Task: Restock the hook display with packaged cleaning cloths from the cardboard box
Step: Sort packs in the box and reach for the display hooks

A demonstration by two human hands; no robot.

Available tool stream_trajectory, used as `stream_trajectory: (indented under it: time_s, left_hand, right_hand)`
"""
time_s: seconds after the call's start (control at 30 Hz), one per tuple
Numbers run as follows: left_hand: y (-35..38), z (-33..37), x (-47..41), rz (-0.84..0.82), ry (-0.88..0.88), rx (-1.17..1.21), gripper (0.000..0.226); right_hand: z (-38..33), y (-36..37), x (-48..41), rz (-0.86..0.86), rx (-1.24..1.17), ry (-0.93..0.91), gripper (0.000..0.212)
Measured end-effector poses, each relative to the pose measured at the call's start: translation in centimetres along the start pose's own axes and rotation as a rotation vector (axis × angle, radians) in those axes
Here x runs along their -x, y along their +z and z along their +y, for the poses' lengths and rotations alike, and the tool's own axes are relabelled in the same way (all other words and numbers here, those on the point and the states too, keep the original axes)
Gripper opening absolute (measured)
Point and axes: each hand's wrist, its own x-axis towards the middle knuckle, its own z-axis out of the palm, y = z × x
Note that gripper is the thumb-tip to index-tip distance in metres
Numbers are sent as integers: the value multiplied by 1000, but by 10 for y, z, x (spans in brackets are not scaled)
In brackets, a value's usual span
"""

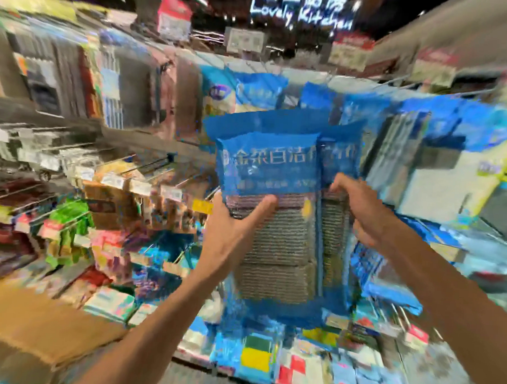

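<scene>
The frame is heavily blurred. A blue packaged cleaning cloth [274, 221] with white lettering and a grey ribbed cloth inside is held up before the hook display [309, 92]. My left hand [233, 228] grips its left side, thumb across the front. A second, similar pack [336, 221] sits just behind it on the right, and my right hand [359, 208] grips that pack's right edge. More blue packs hang on hooks behind and to the right. A corner of the cardboard box [37, 321] shows at lower left.
Metal hooks [148, 170] with price tags stick out at left, carrying brown, green and red goods. Below are shelves of coloured sponges [256, 357]. Yellow and white packs [450, 183] hang at right. A lit sign [301, 11] is overhead.
</scene>
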Motion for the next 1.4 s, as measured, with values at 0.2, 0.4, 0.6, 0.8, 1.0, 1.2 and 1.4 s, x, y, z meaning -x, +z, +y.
stream_trajectory:
  time_s: [0.2, 0.4, 0.6, 0.8, 1.0, 1.2, 1.4]
  left_hand:
    - [84, 7, -55, 43, -12, -6, 57]
    - [123, 1, -120, -127, 51, 27, 67]
    - [153, 5, -181, -247, 113, -133, 50]
    - [200, 7, -224, -246, 216, -96, 28]
    - [229, 27, -268, -242, 331, -234, 50]
    - [256, 55, -270, -391, 738, -719, 81]
    - [275, 94, -268, -353, 990, -962, 83]
  right_hand:
    - [-6, -80, -43, 81, -112, -13, 13]
    - [-4, -129, -82, 192, -41, -176, 90]
    - [3, -166, -116, 225, -122, -219, 18]
    - [-3, -191, -154, 355, -106, -241, 18]
    - [-19, -207, -177, 441, -218, -271, 79]
    - [-17, -224, -194, 569, -41, -316, 13]
    - [-33, -244, -211, 550, 57, -415, 4]
